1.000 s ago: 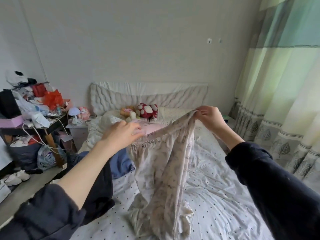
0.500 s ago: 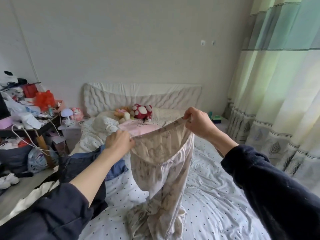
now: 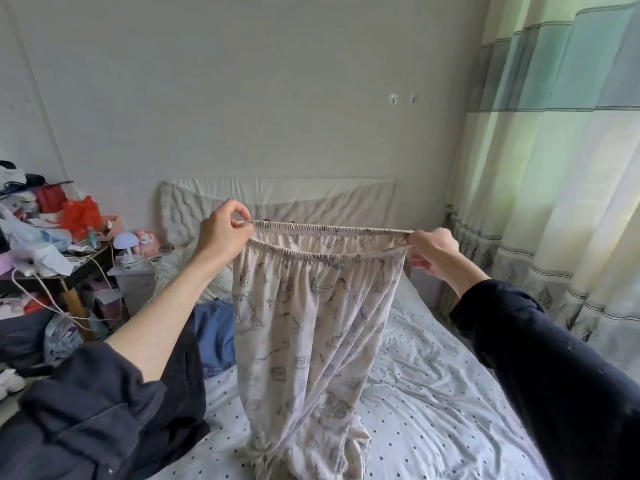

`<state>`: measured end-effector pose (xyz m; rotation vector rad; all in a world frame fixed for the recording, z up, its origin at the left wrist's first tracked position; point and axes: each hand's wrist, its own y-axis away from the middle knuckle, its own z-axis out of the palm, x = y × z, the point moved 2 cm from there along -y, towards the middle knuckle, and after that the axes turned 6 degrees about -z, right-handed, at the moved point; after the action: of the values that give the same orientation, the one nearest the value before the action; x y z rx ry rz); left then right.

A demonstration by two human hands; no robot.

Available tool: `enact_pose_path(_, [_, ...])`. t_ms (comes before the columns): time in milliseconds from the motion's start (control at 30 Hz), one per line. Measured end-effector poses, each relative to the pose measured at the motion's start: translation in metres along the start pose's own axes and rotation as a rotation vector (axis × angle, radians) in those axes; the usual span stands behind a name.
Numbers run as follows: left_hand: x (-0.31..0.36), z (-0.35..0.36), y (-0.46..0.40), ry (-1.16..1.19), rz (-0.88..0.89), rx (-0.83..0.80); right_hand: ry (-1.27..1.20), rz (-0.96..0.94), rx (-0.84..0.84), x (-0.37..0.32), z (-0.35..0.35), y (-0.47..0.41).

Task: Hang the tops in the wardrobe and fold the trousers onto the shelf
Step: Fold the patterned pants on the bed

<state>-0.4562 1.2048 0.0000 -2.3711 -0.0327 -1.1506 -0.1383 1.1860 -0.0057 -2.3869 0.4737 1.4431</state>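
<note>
- The bed fills the lower middle of the view, under a soft, creased white sheet with small dark dots; a padded headboard stands against the wall behind it.
- A striped green and cream curtain hangs along the right side in loose folds.
- The trousers hang in the air over the bed, long axis running straight down from the waistband to the leg ends, which bunch on the sheet near the lower edge of the view. The cloth is thin, limp and cream, with a faint line-drawn print.
- The waistband is gathered elastic, stretched level between both hands, so the cloth lies below the fingers and each hand is equally near its own corner. By my reading, the fold turns on bringing those two corners together, or laying the trousers flat on the bed.
- A dark garment and a blue one lie crumpled on the bed's left side, just beside the hanging legs.
- A cluttered table stands at far left.
- The left hand pinches the left corner of the waistband between thumb and curled fingers.
- The right hand pinches the right corner likewise.
</note>
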Motion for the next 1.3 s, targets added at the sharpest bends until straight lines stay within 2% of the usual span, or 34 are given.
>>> enact_pose_path(67, [0.007, -0.003, -0.003, -0.008, -0.009, 0.003, -0.323, 0.157, -0.097, -0.003, 0.002, 0.001])
enact_pose_path(133, [0.011, -0.004, -0.004, -0.004, -0.045, 0.007, -0.429, 0.199, -0.118, -0.009, 0.003, -0.001])
enact_pose_path(233, [0.015, -0.006, -0.004, -0.01, -0.103, 0.002, -0.5, 0.181, -0.048, -0.029, -0.001, -0.005])
enact_pose_path(333, [0.056, -0.029, -0.031, -0.02, -0.074, 0.102, -0.619, 0.107, 0.027, -0.073, -0.018, -0.013])
enact_pose_path(500, [0.157, -0.079, -0.097, 0.114, 0.098, 0.208, -0.802, -0.131, 0.208, -0.174, -0.073, -0.043])
enact_pose_path(567, [0.176, -0.09, -0.117, 0.191, 0.107, 0.213, -0.8, -0.219, 0.264, -0.204, -0.091, -0.047])
enact_pose_path(767, [0.242, -0.133, -0.145, 0.734, 0.069, 0.121, -0.693, -0.577, 0.45, -0.287, -0.146, -0.043])
enact_pose_path(967, [0.286, -0.168, -0.143, 0.718, 0.269, 0.111, -0.461, -0.844, 0.751, -0.331, -0.19, -0.022])
enact_pose_path(1033, [0.286, -0.164, -0.136, 0.715, 0.295, 0.03, -0.342, -0.816, 0.724, -0.326, -0.194, -0.029])
enact_pose_path(1100, [0.273, -0.147, -0.126, 0.658, 0.293, -0.113, -0.218, -0.674, 0.643, -0.306, -0.193, -0.045])
enact_pose_path(1200, [0.237, -0.111, -0.106, 0.436, 0.305, -0.403, -0.177, -0.468, 0.537, -0.258, -0.181, -0.061])
enact_pose_path(1300, [0.211, -0.084, -0.083, 0.304, 0.316, -0.498, -0.188, -0.334, 0.44, -0.215, -0.172, -0.06])
